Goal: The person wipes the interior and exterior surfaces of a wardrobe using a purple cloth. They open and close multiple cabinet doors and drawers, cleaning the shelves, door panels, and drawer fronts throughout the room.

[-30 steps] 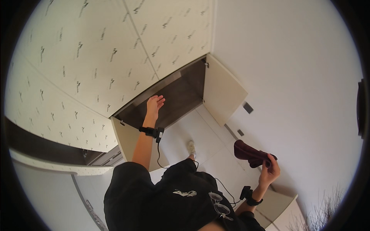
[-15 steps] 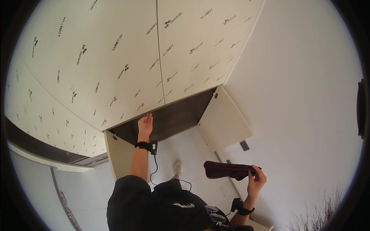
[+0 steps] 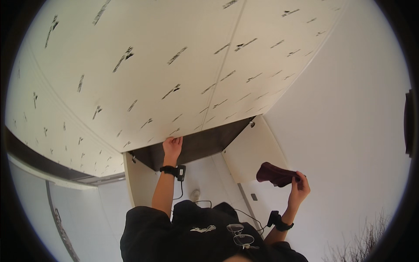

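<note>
In my right hand [image 3: 300, 191] a folded dark maroon cloth [image 3: 276, 174] is pinched at one end. The rest of it sticks out to the left, in front of the white wall. My left hand [image 3: 172, 150] is raised to the lower edge of a tall cream cabinet door [image 3: 161, 105] covered in printed film. Its fingers are curled at that edge, and the tips are partly hidden. Below the edge is an open, dark-lined cabinet compartment [image 3: 196, 146].
Lower cabinet doors stand open at the left [image 3: 142, 183] and the right [image 3: 251, 150] of the compartment. A white wall [image 3: 340, 131] runs along the right, with bare twigs [image 3: 364, 240] low down. Cables hang from both wrist straps. Pale floor [image 3: 209, 179] shows below.
My left hand has gone from stretched fingers below the door edge to curled fingers at it. The cloth has moved up and right with my right hand. The view has shifted.
</note>
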The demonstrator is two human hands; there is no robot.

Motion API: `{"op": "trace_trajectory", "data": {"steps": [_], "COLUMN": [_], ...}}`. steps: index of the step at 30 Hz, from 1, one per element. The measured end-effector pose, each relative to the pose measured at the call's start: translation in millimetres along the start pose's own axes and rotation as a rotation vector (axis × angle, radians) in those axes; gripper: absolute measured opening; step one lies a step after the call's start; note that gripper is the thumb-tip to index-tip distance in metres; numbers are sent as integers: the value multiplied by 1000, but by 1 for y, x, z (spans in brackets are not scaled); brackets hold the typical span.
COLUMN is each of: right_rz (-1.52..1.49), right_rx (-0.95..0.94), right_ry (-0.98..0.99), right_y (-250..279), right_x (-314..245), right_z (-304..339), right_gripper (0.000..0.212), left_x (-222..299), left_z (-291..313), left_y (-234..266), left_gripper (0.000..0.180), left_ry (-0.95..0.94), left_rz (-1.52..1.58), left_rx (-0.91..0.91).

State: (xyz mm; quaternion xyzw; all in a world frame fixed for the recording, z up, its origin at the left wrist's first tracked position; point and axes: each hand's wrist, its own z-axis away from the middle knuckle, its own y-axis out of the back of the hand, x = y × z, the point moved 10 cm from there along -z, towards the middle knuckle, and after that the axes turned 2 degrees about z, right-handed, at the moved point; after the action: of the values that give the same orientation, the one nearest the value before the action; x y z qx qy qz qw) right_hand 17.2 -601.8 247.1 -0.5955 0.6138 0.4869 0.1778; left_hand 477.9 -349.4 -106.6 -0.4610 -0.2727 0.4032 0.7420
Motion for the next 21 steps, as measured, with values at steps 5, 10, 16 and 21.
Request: {"op": "trace_trajectory", "data": {"steps": [5, 10, 16, 21], "right_rz": [-84, -188, -239, -193], "right_rx": [-128, -248, -153, -166], "right_ry": [97, 139, 207, 325], "right_y": [-55, -94, -84, -88], "right_x": [-21, -36, -35, -55], "right_z": [-17, -18, -24, -46], "right_gripper": [25, 25, 25, 23], "left_x": [-5, -8, -19, -8], "left_z": [-1, 20, 65, 100], "left_y": [-2, 17, 40, 51], "left_gripper": [12, 6, 27, 55], "left_ry": [-29, -73, 3, -33], "left_rz": [-70, -150, -222, -323], "left_rx": [12, 47, 7, 24]}}
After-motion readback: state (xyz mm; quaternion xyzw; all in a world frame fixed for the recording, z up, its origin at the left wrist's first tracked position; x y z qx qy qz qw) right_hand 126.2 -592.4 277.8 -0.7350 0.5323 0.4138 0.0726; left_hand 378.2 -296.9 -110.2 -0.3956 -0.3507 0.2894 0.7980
